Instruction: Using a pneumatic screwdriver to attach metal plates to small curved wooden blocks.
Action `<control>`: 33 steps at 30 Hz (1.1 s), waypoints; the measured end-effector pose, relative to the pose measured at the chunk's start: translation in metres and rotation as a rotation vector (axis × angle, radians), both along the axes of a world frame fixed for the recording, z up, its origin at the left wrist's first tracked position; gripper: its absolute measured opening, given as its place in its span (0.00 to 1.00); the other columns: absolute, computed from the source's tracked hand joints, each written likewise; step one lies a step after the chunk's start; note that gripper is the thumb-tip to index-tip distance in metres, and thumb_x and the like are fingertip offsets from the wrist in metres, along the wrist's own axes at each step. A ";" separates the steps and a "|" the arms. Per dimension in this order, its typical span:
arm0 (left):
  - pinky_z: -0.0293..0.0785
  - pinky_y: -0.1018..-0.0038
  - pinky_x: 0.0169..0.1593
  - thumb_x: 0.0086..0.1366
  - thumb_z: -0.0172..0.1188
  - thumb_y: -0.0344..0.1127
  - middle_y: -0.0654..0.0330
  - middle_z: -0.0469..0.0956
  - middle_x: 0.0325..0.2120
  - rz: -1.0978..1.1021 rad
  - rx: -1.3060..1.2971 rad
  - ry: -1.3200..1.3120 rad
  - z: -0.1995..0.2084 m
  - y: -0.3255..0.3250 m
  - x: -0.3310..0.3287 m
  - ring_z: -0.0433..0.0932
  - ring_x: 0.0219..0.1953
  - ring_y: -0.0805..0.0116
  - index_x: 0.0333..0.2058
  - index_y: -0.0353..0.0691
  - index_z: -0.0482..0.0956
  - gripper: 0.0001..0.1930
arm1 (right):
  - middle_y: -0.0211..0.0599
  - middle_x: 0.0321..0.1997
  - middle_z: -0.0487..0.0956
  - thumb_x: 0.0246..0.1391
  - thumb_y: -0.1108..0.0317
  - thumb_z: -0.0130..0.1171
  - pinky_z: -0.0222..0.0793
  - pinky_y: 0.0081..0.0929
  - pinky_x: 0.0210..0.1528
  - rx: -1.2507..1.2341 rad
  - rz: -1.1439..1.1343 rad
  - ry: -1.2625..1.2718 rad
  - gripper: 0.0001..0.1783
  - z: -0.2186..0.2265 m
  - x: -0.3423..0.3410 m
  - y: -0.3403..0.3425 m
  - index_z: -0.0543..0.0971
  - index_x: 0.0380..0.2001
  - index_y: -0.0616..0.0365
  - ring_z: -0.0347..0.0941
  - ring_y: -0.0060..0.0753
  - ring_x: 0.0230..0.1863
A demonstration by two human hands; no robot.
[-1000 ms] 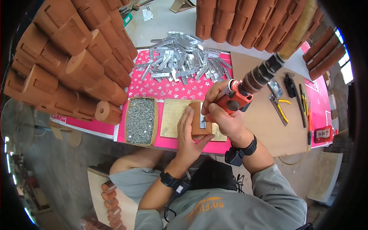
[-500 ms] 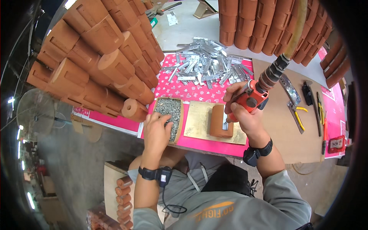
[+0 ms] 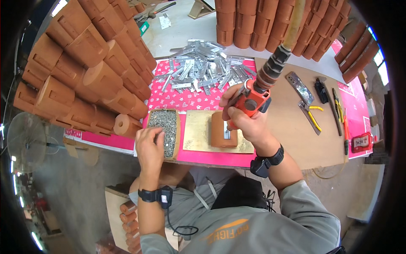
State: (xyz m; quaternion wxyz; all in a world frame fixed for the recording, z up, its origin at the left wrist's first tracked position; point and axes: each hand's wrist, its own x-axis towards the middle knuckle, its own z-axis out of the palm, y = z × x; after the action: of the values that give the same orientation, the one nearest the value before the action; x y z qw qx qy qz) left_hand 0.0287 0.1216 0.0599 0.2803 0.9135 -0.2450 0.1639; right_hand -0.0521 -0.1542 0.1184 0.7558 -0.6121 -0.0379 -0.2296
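My right hand grips an orange-red air screwdriver, with a hose rising from its top end. Its lower tip points down at a metal strip set in a reddish-brown clay-coloured cylinder. That cylinder lies on a pale wooden board, and my right hand hides part of it. At the left side of a shallow box of small screws, my left hand has its fingers curled together. Whatever its fingertips may hold is too small to make out.
Loose metal strips are heaped behind the board. Stacked cylinders rise at the left, and more stand at the back. A phone, yellow-handled pliers and a red box lie at the right.
The whole view has shifted, so the table sits further left. My left fingers have drawn together and back toward the box's left edge. The screwdriver stays over the metal strip.
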 end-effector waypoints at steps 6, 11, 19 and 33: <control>0.72 0.60 0.50 0.63 0.62 0.27 0.55 0.82 0.36 -0.009 0.105 -0.170 0.005 0.000 -0.005 0.77 0.44 0.52 0.39 0.38 0.82 0.06 | 0.41 0.38 0.80 0.46 0.79 0.51 0.77 0.23 0.31 -0.015 -0.005 0.020 0.16 0.001 -0.003 -0.004 0.74 0.42 0.64 0.78 0.25 0.30; 0.77 0.71 0.47 0.71 0.57 0.28 0.53 0.85 0.39 -0.022 -0.641 0.452 -0.003 -0.021 -0.031 0.83 0.42 0.66 0.49 0.35 0.75 0.10 | 0.36 0.37 0.80 0.48 0.83 0.55 0.76 0.24 0.39 0.076 0.012 -0.052 0.14 -0.001 -0.002 -0.003 0.76 0.41 0.65 0.78 0.23 0.37; 0.78 0.75 0.50 0.71 0.58 0.26 0.52 0.85 0.43 -0.327 -0.723 0.735 -0.007 -0.087 -0.066 0.83 0.46 0.72 0.53 0.32 0.75 0.13 | 0.37 0.34 0.81 0.46 0.83 0.55 0.77 0.24 0.36 0.037 -0.039 0.014 0.13 0.020 -0.002 0.002 0.77 0.38 0.66 0.79 0.24 0.33; 0.79 0.77 0.47 0.70 0.61 0.27 0.55 0.86 0.38 -0.386 -0.946 0.822 -0.011 -0.106 -0.091 0.83 0.42 0.74 0.43 0.29 0.79 0.07 | 0.43 0.35 0.80 0.45 0.82 0.53 0.77 0.26 0.32 0.278 0.100 -0.145 0.15 0.056 -0.019 0.008 0.76 0.40 0.68 0.78 0.26 0.28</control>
State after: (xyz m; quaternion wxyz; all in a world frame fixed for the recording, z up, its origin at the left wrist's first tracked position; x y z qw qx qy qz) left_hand -0.0619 0.0152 0.0491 0.7470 0.6195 -0.1789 -0.1619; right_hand -0.0708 -0.1461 0.1741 0.8391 -0.4806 -0.0907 -0.2382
